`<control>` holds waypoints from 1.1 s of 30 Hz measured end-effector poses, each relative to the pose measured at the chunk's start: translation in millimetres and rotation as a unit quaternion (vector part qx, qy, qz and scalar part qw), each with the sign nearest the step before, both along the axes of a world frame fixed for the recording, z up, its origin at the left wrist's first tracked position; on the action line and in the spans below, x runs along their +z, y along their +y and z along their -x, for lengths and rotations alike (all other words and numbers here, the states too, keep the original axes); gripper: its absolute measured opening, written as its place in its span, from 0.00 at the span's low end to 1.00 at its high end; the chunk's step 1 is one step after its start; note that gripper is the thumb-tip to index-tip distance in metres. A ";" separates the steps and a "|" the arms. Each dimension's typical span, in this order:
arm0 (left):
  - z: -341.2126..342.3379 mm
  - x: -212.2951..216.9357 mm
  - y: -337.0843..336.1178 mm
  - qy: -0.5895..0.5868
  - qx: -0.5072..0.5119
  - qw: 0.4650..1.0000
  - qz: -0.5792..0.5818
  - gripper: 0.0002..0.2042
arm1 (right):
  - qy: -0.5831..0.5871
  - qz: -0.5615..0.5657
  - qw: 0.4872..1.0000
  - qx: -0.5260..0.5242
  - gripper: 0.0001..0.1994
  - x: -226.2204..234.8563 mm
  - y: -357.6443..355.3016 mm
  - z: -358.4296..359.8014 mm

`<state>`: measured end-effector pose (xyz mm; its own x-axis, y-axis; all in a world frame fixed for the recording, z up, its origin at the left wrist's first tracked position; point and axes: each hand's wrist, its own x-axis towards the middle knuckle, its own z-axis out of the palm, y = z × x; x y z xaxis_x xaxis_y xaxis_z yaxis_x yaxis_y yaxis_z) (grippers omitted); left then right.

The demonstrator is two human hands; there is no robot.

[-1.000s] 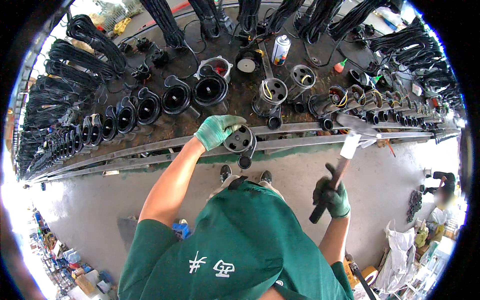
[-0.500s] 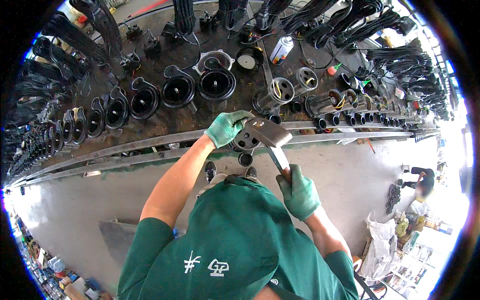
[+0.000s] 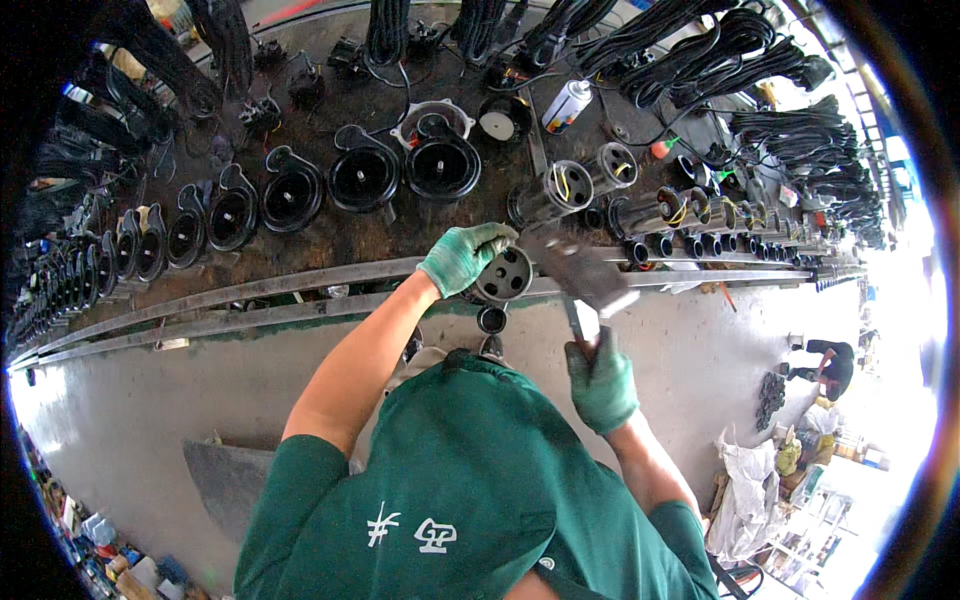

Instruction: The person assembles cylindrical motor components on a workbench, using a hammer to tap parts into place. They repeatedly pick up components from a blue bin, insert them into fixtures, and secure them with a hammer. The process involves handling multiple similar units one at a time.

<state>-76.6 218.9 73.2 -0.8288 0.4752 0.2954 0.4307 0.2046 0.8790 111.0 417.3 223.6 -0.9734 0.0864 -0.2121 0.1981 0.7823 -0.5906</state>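
My left hand (image 3: 462,256), in a green glove, holds a black round part (image 3: 503,274) steady on the metal rail (image 3: 300,290) at the workbench's front edge. My right hand (image 3: 600,380), also gloved, grips the handle of a hammer (image 3: 578,272). The hammer's head is blurred and sits just right of the black part, close to it or touching it. A small black ring (image 3: 491,319) lies just below the rail.
The dark workbench (image 3: 400,225) carries a row of black round housings (image 3: 360,178), metal cylinders with wires (image 3: 560,192), a spray can (image 3: 565,104) and bundles of black cable (image 3: 680,50). Grey floor lies below. Another person (image 3: 828,362) crouches at the far right.
My right hand swung the hammer up from low beside my body to the black part. The hammer head now lies just right of the part. My left hand stayed on the part.
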 end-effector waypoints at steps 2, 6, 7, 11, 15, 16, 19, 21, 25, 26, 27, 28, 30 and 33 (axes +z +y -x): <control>5.4 -8.1 0.7 -0.067 -0.016 0.998 0.000 0.11 | -0.088 -0.083 0.992 0.041 0.16 -34.1 6.1 8.3; -0.1 -15.8 3.0 -0.050 -0.026 0.998 -0.027 0.11 | -0.133 -0.083 0.986 0.055 0.16 -48.2 15.2 12.7; -3.7 -15.4 1.9 -0.060 -0.026 0.997 -0.030 0.11 | -0.124 -0.078 0.988 0.048 0.16 -39.4 13.1 9.6; -1.8 -3.6 -1.0 -0.066 -0.016 0.998 0.002 0.11 | -0.044 -0.020 0.999 0.013 0.15 -1.1 7.5 4.0; -0.9 5.6 -2.0 -0.095 -0.026 0.995 0.018 0.11 | 0.043 0.017 0.999 0.012 0.14 -16.5 9.6 -1.9; -0.6 2.4 -0.5 -0.099 -0.031 0.995 0.004 0.11 | -0.009 -0.041 0.998 0.056 0.14 -33.1 17.0 1.3; 3.2 -9.1 -0.2 -0.052 -0.020 0.998 0.024 0.12 | -0.159 -0.108 0.979 0.074 0.17 -49.4 16.6 16.5; -0.2 -16.4 -0.1 -0.052 -0.025 0.998 0.010 0.12 | -0.141 -0.105 0.980 0.091 0.17 -37.5 16.6 22.6; 1.2 -8.1 3.0 -0.119 -0.020 0.992 0.024 0.12 | -0.077 -0.031 0.996 0.038 0.15 -17.8 19.2 13.7; 0.0 5.4 0.7 -0.055 -0.011 0.997 0.050 0.11 | -0.057 -0.003 0.998 0.017 0.15 -11.8 16.5 10.2; -1.6 2.4 0.6 -0.061 -0.003 0.997 0.046 0.11 | -0.018 0.017 1.000 0.008 0.14 -7.8 13.8 5.3; -3.7 -1.0 0.0 -0.067 0.005 0.997 0.043 0.11 | -0.019 0.010 1.000 0.017 0.14 -10.8 12.8 3.3; -4.2 -5.6 -0.1 -0.088 -0.012 0.996 0.014 0.12 | -0.014 -0.006 0.999 0.034 0.14 -19.0 14.5 2.4; -3.3 -8.8 -0.6 -0.063 -0.016 0.997 0.036 0.13 | -0.160 -0.109 0.976 0.101 0.15 -58.6 19.2 14.8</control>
<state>-73.3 218.3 64.4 -0.8417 0.5173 0.1545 0.3247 0.2565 0.9103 96.2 436.5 165.1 -0.8625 -0.0229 -0.5056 0.1738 0.9248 -0.3383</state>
